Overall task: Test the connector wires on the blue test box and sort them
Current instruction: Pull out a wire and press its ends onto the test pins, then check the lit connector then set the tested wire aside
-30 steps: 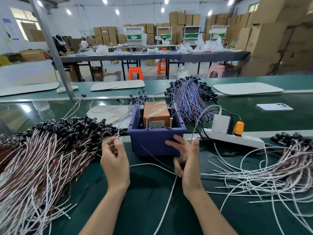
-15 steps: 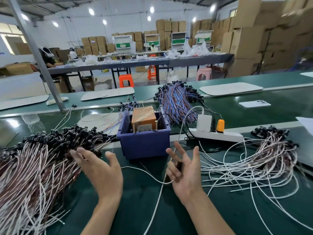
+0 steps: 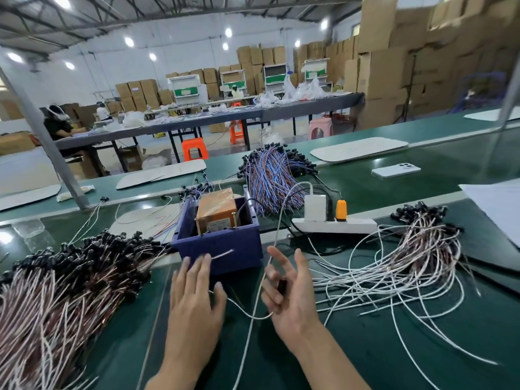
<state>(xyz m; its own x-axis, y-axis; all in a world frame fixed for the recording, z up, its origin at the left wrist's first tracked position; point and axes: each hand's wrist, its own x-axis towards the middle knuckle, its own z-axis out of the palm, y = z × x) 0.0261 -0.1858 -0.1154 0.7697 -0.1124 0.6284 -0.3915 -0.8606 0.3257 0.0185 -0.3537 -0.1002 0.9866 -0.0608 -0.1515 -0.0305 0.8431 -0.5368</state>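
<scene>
Left of the blue test box (image 3: 225, 249), a thick heap of untested wires (image 3: 70, 280) with black connector ends covers the green desk (image 3: 394, 347). A slanted metal post (image 3: 42, 136) rises to the box's far left.

Just in front of the box, the person's left hand (image 3: 194, 302) is held back-up with its fingers straight and close together. The fingertips reach the box's front wall but are blurred, so contact cannot be told.

The box sits at the middle of the desk and holds an orange-brown tester unit (image 3: 216, 209).

In front of the box's right corner, the right hand (image 3: 292, 296) is turned palm-left. Its thumb and forefinger are stretched out and its lower fingers curl around the dark plug of a connector wire (image 3: 244, 311). The white lead of that wire sags across to the left hand's thumb.

Behind the box to the right lies a bundle of blue and red wires (image 3: 270, 178). Right of the box, a white power strip (image 3: 334, 225) carries a white adapter (image 3: 315, 208) and an orange plug (image 3: 341, 209). Farther right of the box, a looser pile of sorted wires (image 3: 416, 249) fans across the desk. A white phone (image 3: 395, 171) lies behind that pile, and a sheet of paper (image 3: 495, 206) lies at the frame's right edge.
</scene>
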